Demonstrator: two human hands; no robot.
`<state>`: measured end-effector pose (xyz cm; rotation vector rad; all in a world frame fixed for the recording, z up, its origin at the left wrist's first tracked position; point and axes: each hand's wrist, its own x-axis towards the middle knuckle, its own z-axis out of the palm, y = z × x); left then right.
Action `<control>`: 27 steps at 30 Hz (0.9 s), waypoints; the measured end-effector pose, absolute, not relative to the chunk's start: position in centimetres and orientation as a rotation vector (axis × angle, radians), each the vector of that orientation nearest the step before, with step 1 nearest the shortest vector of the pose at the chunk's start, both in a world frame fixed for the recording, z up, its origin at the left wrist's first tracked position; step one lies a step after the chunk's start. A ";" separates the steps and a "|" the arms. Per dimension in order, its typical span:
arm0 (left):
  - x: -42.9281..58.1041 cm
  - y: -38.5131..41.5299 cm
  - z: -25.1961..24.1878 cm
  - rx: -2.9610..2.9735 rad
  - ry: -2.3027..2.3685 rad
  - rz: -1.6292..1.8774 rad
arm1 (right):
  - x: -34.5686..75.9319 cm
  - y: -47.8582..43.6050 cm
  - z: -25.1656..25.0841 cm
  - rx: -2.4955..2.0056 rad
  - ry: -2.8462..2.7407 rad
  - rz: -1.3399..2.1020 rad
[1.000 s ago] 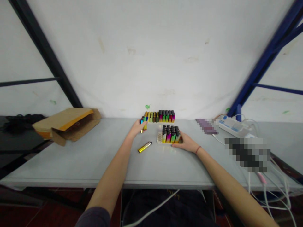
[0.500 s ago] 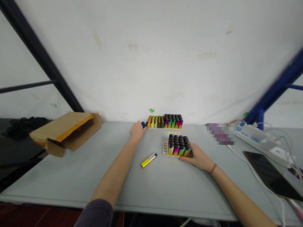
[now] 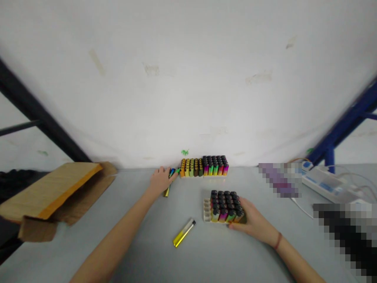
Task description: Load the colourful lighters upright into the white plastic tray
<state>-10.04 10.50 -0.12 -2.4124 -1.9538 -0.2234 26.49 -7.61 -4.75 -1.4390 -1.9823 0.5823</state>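
Note:
My left hand (image 3: 161, 181) is at the back of the table, its fingers closed round one or more cigarette lighters (image 3: 167, 192) with blue, green and gold colouring; how many is partly hidden. Just right of it stand upright lighters with yellow, orange and dark ends (image 3: 191, 168), beside a block of black-topped colourful lighters (image 3: 215, 166). Nearer me, my right hand (image 3: 252, 222) grips the right side of a pale tray (image 3: 207, 212) filled with black-topped lighters (image 3: 225, 208); the tray's left column of slots holds none. A single yellow lighter (image 3: 184, 234) lies flat in front.
An open brown cardboard box (image 3: 53, 192) lies at the left. To the right are a white power strip (image 3: 326, 184) with cables and pixelated items. A white wall rises behind the table, with a dark post (image 3: 50, 118) at left and a blue one (image 3: 347, 122) at right.
The view has shifted, so everything on the table appears lower. My left hand has moved a little left from the standing lighters, and more of its gold lighter shows. My right hand stays on the tray.

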 end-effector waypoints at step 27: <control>-13.0 6.7 -2.3 -2.752 -1.732 -0.500 | 26.1 -7.0 -7.7 -1.359 -2.029 0.387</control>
